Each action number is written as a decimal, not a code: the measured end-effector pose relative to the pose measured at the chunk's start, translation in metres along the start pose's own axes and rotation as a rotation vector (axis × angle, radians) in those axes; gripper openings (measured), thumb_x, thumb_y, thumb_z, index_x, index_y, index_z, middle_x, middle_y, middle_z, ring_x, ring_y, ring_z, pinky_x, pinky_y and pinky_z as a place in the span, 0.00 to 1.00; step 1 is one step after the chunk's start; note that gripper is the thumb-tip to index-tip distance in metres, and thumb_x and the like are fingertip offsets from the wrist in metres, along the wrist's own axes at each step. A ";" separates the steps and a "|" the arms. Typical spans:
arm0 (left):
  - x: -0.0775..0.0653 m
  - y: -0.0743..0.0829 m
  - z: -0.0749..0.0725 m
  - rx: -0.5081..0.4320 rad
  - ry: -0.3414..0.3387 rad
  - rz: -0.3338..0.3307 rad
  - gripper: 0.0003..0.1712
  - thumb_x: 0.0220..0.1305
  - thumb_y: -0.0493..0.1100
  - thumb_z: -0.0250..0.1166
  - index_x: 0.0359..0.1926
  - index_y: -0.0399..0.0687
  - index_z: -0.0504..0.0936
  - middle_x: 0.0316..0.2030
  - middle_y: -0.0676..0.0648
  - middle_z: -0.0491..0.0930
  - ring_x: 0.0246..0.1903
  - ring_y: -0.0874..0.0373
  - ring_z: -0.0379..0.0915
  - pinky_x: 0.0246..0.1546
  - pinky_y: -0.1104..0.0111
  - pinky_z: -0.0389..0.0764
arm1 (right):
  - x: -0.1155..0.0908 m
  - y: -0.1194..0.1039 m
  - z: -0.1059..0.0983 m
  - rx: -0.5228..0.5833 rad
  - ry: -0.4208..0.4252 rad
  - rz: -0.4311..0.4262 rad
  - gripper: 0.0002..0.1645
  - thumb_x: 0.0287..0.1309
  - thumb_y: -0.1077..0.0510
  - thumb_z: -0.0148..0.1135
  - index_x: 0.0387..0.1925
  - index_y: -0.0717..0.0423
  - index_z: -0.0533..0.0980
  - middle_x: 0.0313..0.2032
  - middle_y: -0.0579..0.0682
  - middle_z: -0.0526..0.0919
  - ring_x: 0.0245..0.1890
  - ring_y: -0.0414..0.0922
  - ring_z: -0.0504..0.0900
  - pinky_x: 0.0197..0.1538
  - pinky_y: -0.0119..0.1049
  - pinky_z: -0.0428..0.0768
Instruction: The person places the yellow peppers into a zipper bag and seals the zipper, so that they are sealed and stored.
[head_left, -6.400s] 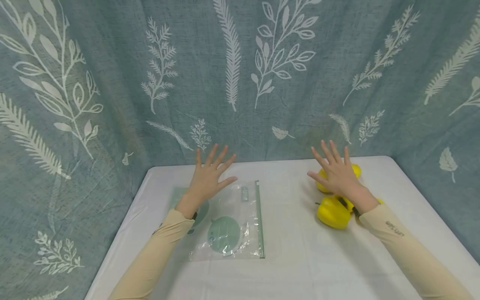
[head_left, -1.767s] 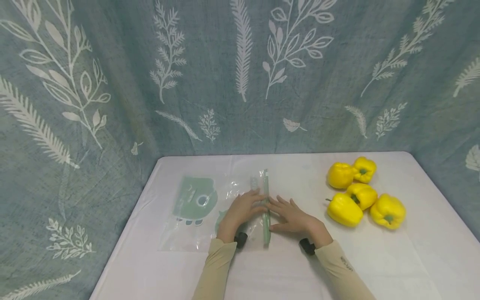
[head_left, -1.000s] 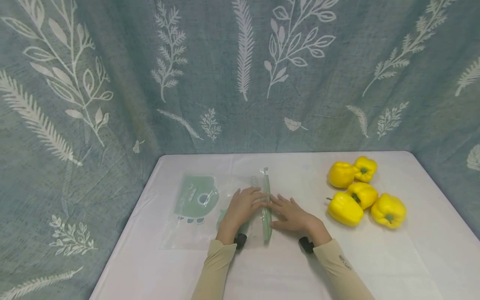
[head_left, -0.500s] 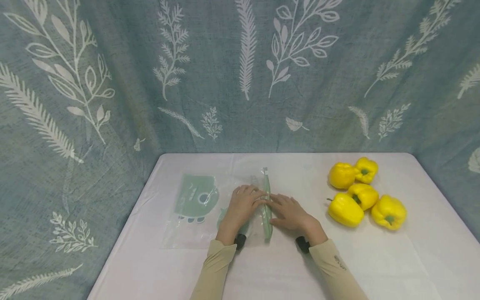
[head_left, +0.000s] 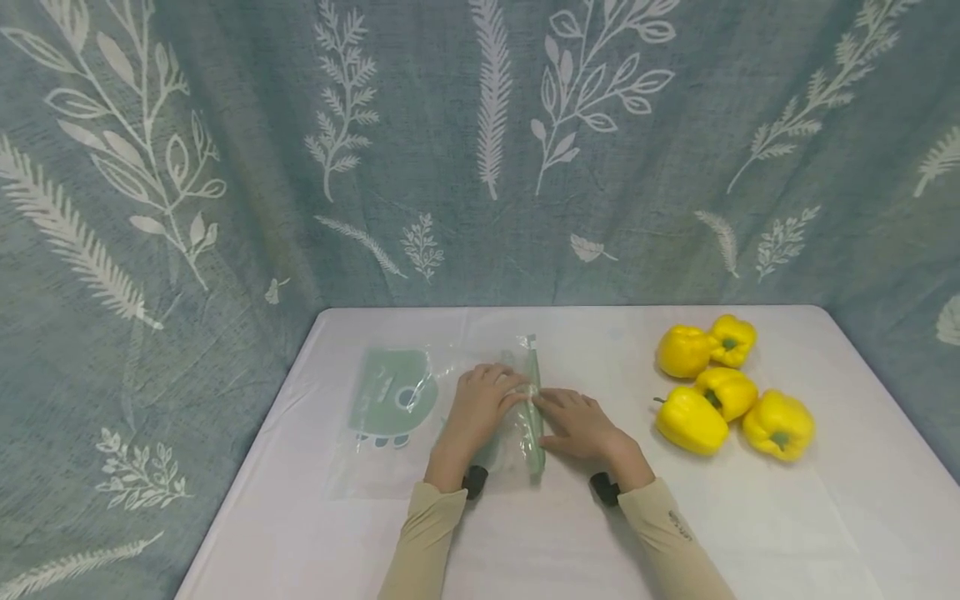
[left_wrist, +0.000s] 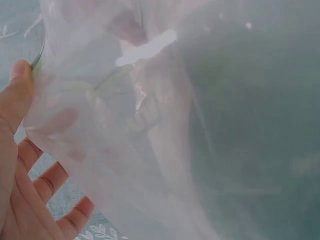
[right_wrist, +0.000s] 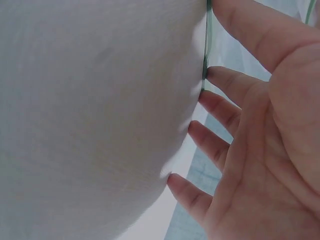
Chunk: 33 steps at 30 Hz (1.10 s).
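Observation:
A clear zip bag (head_left: 390,392) with a green cartoon print lies flat on the table, its green closure strip (head_left: 535,450) facing right. My left hand (head_left: 480,404) lies over the bag's open-end side, thumb and forefinger pinching the film right beside the strip. In the left wrist view, the thumb (left_wrist: 17,92) is at the green edge and the film spreads wide past the fingers. My right hand (head_left: 581,425) comes from the other side. Its spread fingertips touch the tabletop along the strip, with the thumb (right_wrist: 250,25) and forefinger at the green edge.
Several yellow bell peppers (head_left: 690,421) sit grouped at the right of the white-covered table (head_left: 525,542). Behind and to the sides hangs a blue-green curtain (head_left: 420,125) with white leaf patterns. A black wrist camera (head_left: 475,482) is below the left hand.
Both hands came down from spread above the table to the bag's strip. Over the last second, the left fingers drew in slightly and the film by the strip wrinkled. The peppers stayed put.

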<state>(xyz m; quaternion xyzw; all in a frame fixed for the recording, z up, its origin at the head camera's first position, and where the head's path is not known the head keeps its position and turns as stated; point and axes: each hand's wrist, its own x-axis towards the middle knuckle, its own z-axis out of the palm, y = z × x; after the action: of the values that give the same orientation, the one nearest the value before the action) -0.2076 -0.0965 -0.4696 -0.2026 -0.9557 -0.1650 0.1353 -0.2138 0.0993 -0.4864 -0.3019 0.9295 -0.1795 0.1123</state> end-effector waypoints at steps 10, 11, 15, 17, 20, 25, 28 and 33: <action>-0.001 0.001 -0.013 0.059 0.096 0.024 0.17 0.61 0.54 0.58 0.50 0.62 0.78 0.48 0.51 0.75 0.53 0.50 0.67 0.56 0.52 0.65 | 0.004 0.002 0.005 -0.021 -0.003 0.025 0.38 0.58 0.44 0.58 0.68 0.49 0.59 0.67 0.54 0.59 0.67 0.56 0.56 0.65 0.59 0.55; -0.001 0.001 -0.014 0.064 0.104 0.024 0.16 0.61 0.54 0.58 0.50 0.62 0.78 0.49 0.51 0.75 0.53 0.50 0.67 0.57 0.52 0.64 | 0.004 0.002 0.005 -0.022 -0.002 0.023 0.38 0.58 0.44 0.58 0.68 0.49 0.59 0.67 0.55 0.59 0.67 0.56 0.56 0.65 0.59 0.56; -0.001 0.002 -0.020 0.064 0.116 0.021 0.16 0.62 0.55 0.56 0.50 0.63 0.78 0.51 0.52 0.74 0.54 0.51 0.66 0.58 0.52 0.62 | 0.004 0.003 0.005 -0.033 -0.005 0.023 0.38 0.59 0.44 0.58 0.68 0.50 0.59 0.67 0.54 0.59 0.67 0.56 0.56 0.65 0.58 0.56; -0.001 0.002 -0.022 0.056 0.122 0.025 0.15 0.63 0.55 0.55 0.50 0.64 0.78 0.52 0.52 0.74 0.54 0.51 0.66 0.59 0.52 0.62 | 0.004 0.003 0.005 -0.040 -0.006 0.023 0.38 0.59 0.45 0.57 0.67 0.51 0.59 0.67 0.54 0.58 0.67 0.56 0.56 0.65 0.58 0.56; -0.001 0.003 -0.027 0.034 0.121 0.020 0.15 0.63 0.55 0.54 0.49 0.64 0.78 0.52 0.51 0.74 0.54 0.51 0.66 0.59 0.52 0.62 | 0.003 0.002 0.003 -0.041 -0.007 0.020 0.38 0.59 0.45 0.57 0.67 0.51 0.59 0.67 0.55 0.58 0.67 0.57 0.56 0.65 0.59 0.56; 0.001 0.001 -0.033 0.007 0.121 -0.010 0.16 0.64 0.57 0.53 0.49 0.64 0.78 0.51 0.52 0.74 0.54 0.50 0.66 0.58 0.50 0.63 | 0.002 0.002 0.002 -0.040 -0.011 0.017 0.37 0.60 0.46 0.57 0.67 0.52 0.59 0.67 0.55 0.58 0.67 0.57 0.56 0.64 0.59 0.57; 0.001 -0.001 -0.037 -0.001 0.140 -0.022 0.15 0.64 0.56 0.53 0.48 0.64 0.78 0.50 0.52 0.74 0.53 0.50 0.67 0.55 0.49 0.65 | 0.003 0.002 0.002 -0.039 -0.011 0.020 0.37 0.60 0.47 0.57 0.67 0.53 0.59 0.67 0.55 0.58 0.67 0.57 0.56 0.64 0.59 0.57; 0.001 -0.002 -0.038 -0.001 0.134 -0.026 0.15 0.64 0.56 0.54 0.49 0.63 0.78 0.50 0.51 0.74 0.52 0.50 0.67 0.54 0.48 0.67 | 0.003 0.002 0.001 -0.027 -0.017 0.026 0.37 0.60 0.46 0.57 0.67 0.52 0.59 0.67 0.55 0.58 0.67 0.56 0.56 0.65 0.58 0.56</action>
<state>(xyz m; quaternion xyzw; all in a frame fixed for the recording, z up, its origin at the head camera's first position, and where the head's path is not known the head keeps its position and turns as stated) -0.2018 -0.1124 -0.4353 -0.1785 -0.9470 -0.1805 0.1968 -0.2169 0.0988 -0.4886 -0.2928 0.9347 -0.1629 0.1184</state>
